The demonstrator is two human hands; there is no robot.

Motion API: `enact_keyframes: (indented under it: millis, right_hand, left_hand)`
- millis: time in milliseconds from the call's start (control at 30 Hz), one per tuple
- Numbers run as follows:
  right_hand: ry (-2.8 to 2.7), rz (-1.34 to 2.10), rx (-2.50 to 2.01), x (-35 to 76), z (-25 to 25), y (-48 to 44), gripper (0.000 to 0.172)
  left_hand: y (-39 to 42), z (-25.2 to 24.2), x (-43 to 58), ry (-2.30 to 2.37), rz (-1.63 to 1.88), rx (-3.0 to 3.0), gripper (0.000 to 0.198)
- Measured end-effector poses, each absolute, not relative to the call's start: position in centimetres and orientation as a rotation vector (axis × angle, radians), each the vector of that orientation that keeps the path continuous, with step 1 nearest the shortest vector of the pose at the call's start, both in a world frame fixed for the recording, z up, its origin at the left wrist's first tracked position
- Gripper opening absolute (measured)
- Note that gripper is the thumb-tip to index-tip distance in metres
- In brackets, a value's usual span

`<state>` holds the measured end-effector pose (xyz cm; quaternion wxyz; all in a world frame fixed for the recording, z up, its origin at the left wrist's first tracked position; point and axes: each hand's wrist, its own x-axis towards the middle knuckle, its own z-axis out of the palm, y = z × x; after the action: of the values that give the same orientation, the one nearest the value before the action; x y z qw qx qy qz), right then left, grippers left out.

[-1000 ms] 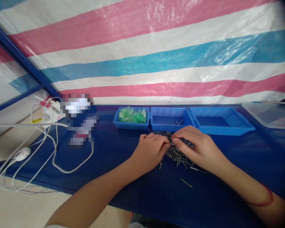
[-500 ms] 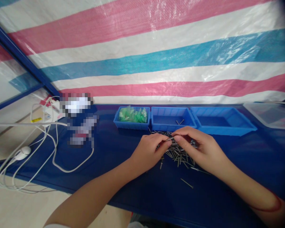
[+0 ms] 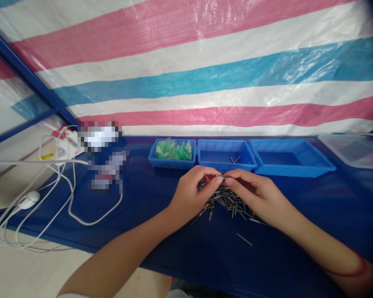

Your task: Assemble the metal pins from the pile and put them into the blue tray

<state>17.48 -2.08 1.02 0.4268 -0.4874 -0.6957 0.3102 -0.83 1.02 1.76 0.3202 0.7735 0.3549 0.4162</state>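
Note:
Both hands meet over a loose pile of nails, thin grey metal pieces lying on the blue tabletop. My left hand is closed, thumb and forefinger pinching a small thin nail. At the other end of that nail, the thumb and forefinger of my right hand are pinched together too. The fingertips nearly touch and cover most of the piece. One separate nail lies nearer the table's front edge.
Behind the pile stand three blue bins in a row: the left bin holds green plastic packets, the middle bin a few nails, then a right bin. A clear plastic lid or tray lies far right. White cables loop at left.
My left hand has shifted slightly up, and the pinched nail is now a little farther left and higher, mostly covered by fingertips. The right hand has moved slightly left.

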Motion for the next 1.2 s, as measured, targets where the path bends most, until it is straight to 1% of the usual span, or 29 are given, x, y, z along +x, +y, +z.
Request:
enact_keyframes:
  millis: [133,333,500,667,767,833,967,1067,1200]
  right_hand:
    - [-1.604,0.962,-1.195,17.2,1.4,-1.9,0.023]
    - [-1.450,0.900,-1.163,17.4,0.8,-1.8,0.014]
    - [-1.608,0.655,-1.196,17.5,0.9,-2.2,0.012]
    - [-1.685,0.154,-1.243,18.3,1.2,-0.8,0.007]
    - [-1.673,-0.113,-1.320,19.2,0.8,0.9,0.008]
    - [-1.678,-0.222,-1.434,19.7,0.4,1.7,0.010]
    - [-1.714,-0.309,-1.599,19.9,0.0,2.0,0.015]
    - [-1.733,-0.310,-1.581,19.6,0.3,1.3,0.017]
    - [-1.797,-0.231,-1.482,19.0,0.7,0.2,0.015]
  left_hand:
    - [1.0,1.7,-0.9,0.871,1.114,2.080,0.012]
    - [1.3,1.8,-1.0,0.882,1.085,2.160,0.012]
    - [1.4,1.4,-1.0,0.889,0.898,2.307,0.017]
    - [1.1,1.2,-1.0,0.987,0.711,2.530,0.026]
    - [0.7,1.1,-1.1,0.944,0.605,2.670,0.021]
    - [0.4,0.9,-1.0,0.910,0.531,2.758,0.019]
    - [0.0,0.5,-0.9,0.909,0.419,2.868,0.023]
    - [-0.1,0.4,-0.8,0.918,0.360,2.907,0.023]
    - [-0.1,0.5,-0.6,0.922,0.315,2.931,0.018]
